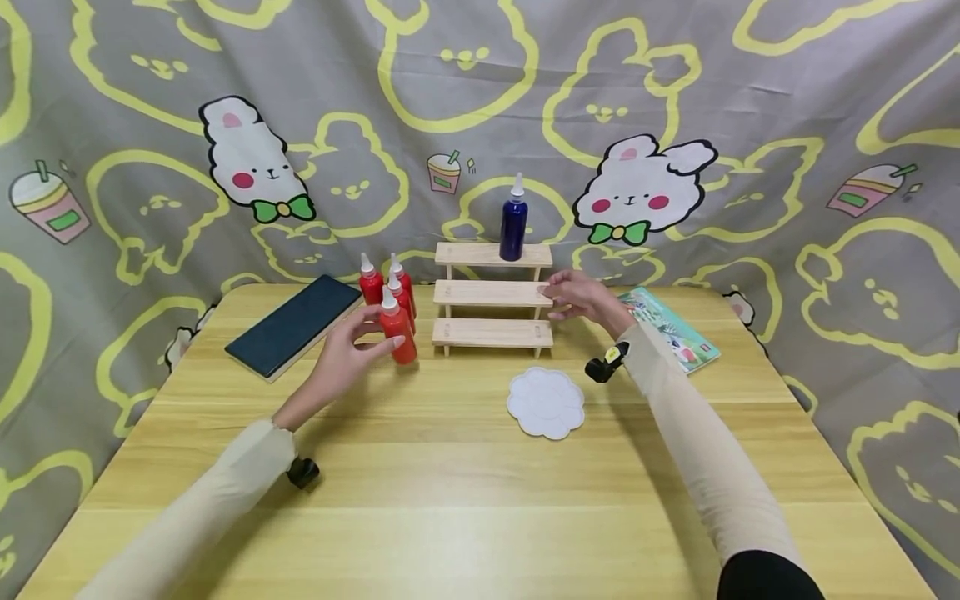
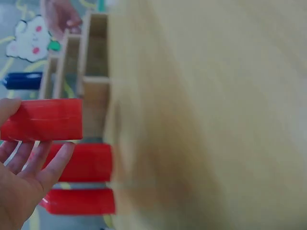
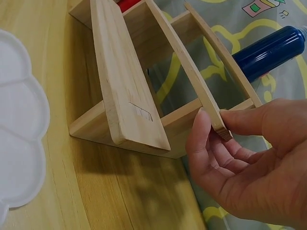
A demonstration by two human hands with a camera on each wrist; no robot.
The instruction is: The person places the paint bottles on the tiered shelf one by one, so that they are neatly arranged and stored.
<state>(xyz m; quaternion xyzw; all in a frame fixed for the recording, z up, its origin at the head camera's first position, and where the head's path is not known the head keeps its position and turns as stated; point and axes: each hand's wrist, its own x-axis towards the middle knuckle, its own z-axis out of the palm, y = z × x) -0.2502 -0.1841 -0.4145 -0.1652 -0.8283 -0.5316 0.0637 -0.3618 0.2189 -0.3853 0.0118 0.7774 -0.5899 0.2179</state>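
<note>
My left grip [image 1: 348, 354] holds a red bottle [image 1: 401, 328] between thumb and fingers, close to the far edge of the worktop [image 1: 450, 508], left of its middle; in the left wrist view the base sits higher than its neighbours'. Three more red bottles [image 1: 371, 288] stand just behind it, white tips up. My right grip [image 1: 581, 297], narrow, pinches the right end of the middle shelf [image 1: 480, 292] of a three-step wooden stand [image 1: 487, 332] at the far edge. A blue bottle [image 1: 513, 227] stands upright on the top step. Before the stand lies a white scalloped dish [image 1: 546, 403]; a dark book [image 1: 294, 325] lies towards the far left corner, a colourful booklet [image 1: 680, 331] towards the far right.
</note>
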